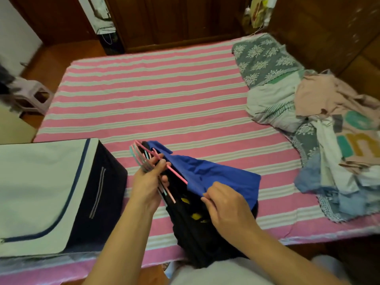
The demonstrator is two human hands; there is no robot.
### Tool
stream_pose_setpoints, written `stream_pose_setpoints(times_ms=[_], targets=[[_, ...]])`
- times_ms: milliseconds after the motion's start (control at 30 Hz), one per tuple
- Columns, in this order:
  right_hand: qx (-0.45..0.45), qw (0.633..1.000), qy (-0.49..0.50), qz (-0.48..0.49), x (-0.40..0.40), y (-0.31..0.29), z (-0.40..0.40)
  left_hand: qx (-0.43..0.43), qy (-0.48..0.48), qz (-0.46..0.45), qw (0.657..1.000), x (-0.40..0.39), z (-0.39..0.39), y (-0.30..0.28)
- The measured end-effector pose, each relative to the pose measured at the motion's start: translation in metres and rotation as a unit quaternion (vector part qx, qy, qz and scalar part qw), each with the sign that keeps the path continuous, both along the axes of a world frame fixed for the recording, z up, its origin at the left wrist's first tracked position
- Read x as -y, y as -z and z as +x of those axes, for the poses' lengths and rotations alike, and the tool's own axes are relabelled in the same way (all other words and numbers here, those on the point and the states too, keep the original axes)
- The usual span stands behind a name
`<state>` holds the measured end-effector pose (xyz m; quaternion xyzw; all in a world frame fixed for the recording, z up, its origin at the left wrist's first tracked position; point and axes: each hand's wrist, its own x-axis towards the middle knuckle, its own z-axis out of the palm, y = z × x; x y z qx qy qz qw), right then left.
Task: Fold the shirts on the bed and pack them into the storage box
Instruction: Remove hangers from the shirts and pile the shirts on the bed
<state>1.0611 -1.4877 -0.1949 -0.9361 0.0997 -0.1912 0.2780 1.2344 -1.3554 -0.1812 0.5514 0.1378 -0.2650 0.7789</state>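
My left hand (151,179) grips a bunch of pink and pale blue hangers (153,161) above the near edge of the bed (156,95). A blue shirt (213,175) hangs on the top pink hanger, over a black garment with yellow marks (197,227). My right hand (228,208) pinches the blue shirt's lower edge. The storage box (51,194), dark navy with a white zipped lid, stands shut at the near left corner of the bed. A heap of loose shirts (339,140) lies at the right.
The bed carries a pink and white striped sheet. A grey patterned pillow (265,60) lies at the far right corner. Wooden cabinets (174,19) line the far wall. A plastic stool (33,97) stands on the floor at the left.
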Motion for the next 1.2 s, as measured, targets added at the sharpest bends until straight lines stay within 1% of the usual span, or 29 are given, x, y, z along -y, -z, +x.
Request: stream_pose_setpoints(times_ms=[33, 133, 233, 300, 367, 433, 467, 533, 600, 667, 733, 767, 800, 900, 933, 1000, 1067, 1133, 1167, 1200], targets=[[0.003, 1.0, 0.009, -0.029, 0.001, -0.002, -0.001, 0.003, -0.018, 0.008, 1.0, 0.003, 0.003, 0.001], [0.005, 0.997, 0.021, -0.076, 0.013, -0.002, -0.021, 0.007, -0.083, 0.038, 0.996, 0.004, 0.024, 0.014], [-0.007, 0.993, 0.012, -0.118, 0.032, 0.003, -0.06, -0.025, -0.13, 0.053, 0.99, -0.001, 0.055, 0.031], [-0.034, 0.991, 0.023, -0.124, 0.045, 0.014, -0.081, -0.077, -0.093, 0.031, 0.992, -0.006, 0.068, 0.037], [-0.085, 0.989, 0.042, -0.113, 0.057, 0.032, -0.09, -0.124, -0.017, 0.002, 0.992, -0.015, 0.077, 0.042], [-0.15, 0.986, 0.043, -0.063, 0.064, 0.054, -0.087, -0.138, 0.051, -0.007, 0.989, -0.027, 0.082, 0.046], [-0.192, 0.98, 0.039, -0.022, 0.066, 0.065, -0.082, -0.133, 0.078, 0.005, 0.988, -0.033, 0.083, 0.047], [-0.3, 0.952, 0.028, 0.046, 0.063, 0.081, -0.068, -0.12, 0.131, 0.043, 0.983, -0.047, 0.083, 0.047], [-0.401, 0.912, 0.006, 0.08, 0.055, 0.089, -0.055, -0.103, 0.194, 0.086, 0.972, -0.057, 0.074, 0.04], [-0.502, 0.858, -0.056, 0.092, 0.048, 0.086, -0.04, -0.087, 0.244, 0.109, 0.96, -0.07, 0.064, 0.034], [-0.578, 0.801, -0.125, 0.088, 0.044, 0.082, -0.021, -0.079, 0.259, 0.115, 0.956, -0.086, 0.053, 0.031], [-0.591, 0.79, -0.141, 0.085, 0.041, 0.081, -0.009, -0.075, 0.266, 0.113, 0.954, -0.093, 0.046, 0.028], [-0.578, 0.799, -0.145, 0.081, 0.036, 0.083, 0.006, -0.073, 0.274, 0.109, 0.953, -0.102, 0.039, 0.028], [-0.447, 0.881, -0.094, 0.121, 0.01, 0.093, 0.066, -0.069, 0.307, 0.095, 0.944, -0.128, 0.02, 0.028], [-0.412, 0.896, -0.083, 0.141, -0.001, 0.098, 0.088, -0.065, 0.318, 0.092, 0.942, -0.135, 0.015, 0.03], [-0.382, 0.912, -0.078, 0.125, -0.024, 0.111, 0.125, -0.051, 0.326, 0.093, 0.94, -0.146, 0.006, 0.034], [-0.374, 0.921, -0.081, 0.077, -0.036, 0.13, 0.144, -0.038, 0.324, 0.097, 0.94, -0.154, 0.0, 0.037], [-0.375, 0.924, -0.068, 0.015, -0.035, 0.146, 0.146, -0.029, 0.317, 0.101, 0.943, -0.161, -0.002, 0.04], [-0.37, 0.928, -0.046, -0.002, -0.029, 0.152, 0.143, -0.028, 0.312, 0.101, 0.944, -0.167, -0.001, 0.041], [-0.37, 0.929, -0.016, 0.002, -0.017, 0.156, 0.139, -0.03, 0.305, 0.104, 0.946, -0.173, 0.001, 0.043]])
